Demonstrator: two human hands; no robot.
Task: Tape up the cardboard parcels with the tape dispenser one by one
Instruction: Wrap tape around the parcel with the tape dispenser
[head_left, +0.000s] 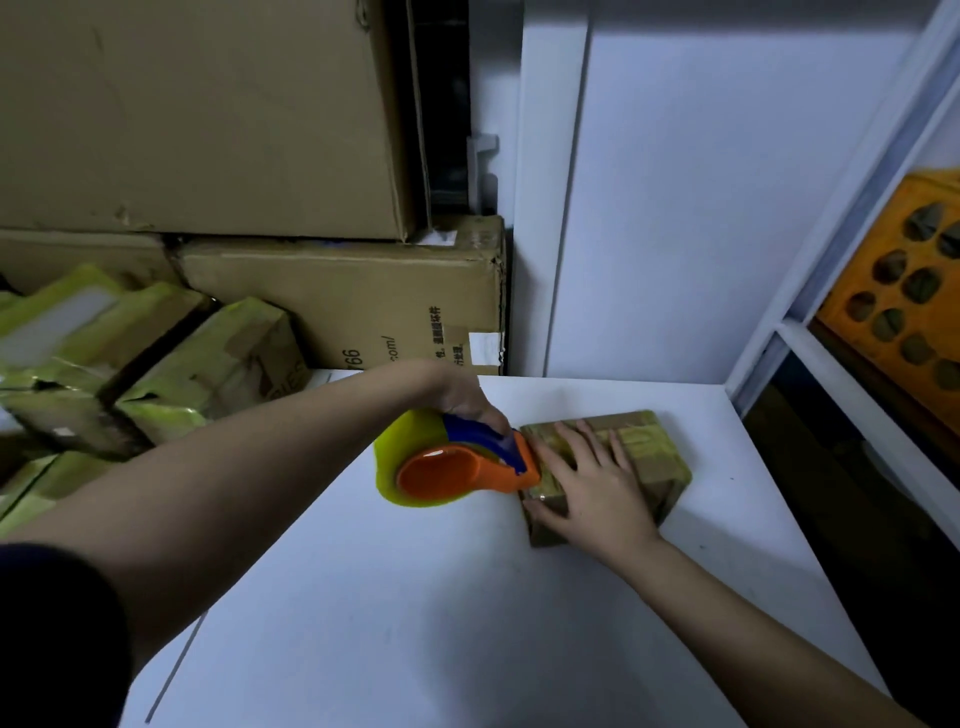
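Parcel (613, 467) under right hand (597, 493); dispenser (457, 470) gripped left.

A small brown cardboard parcel (639, 457), wrapped in glossy yellowish tape, lies flat on the white bench (415, 597). The orange-and-blue tape dispenser (467, 470), carrying a yellow-green roll, touches the parcel's left edge.

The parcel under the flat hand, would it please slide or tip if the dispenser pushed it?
The parcel looks low and flat, so tipping seems unlikely. Its glossy tape on the smooth table could let it slide, which is probably why the right hand presses it down.
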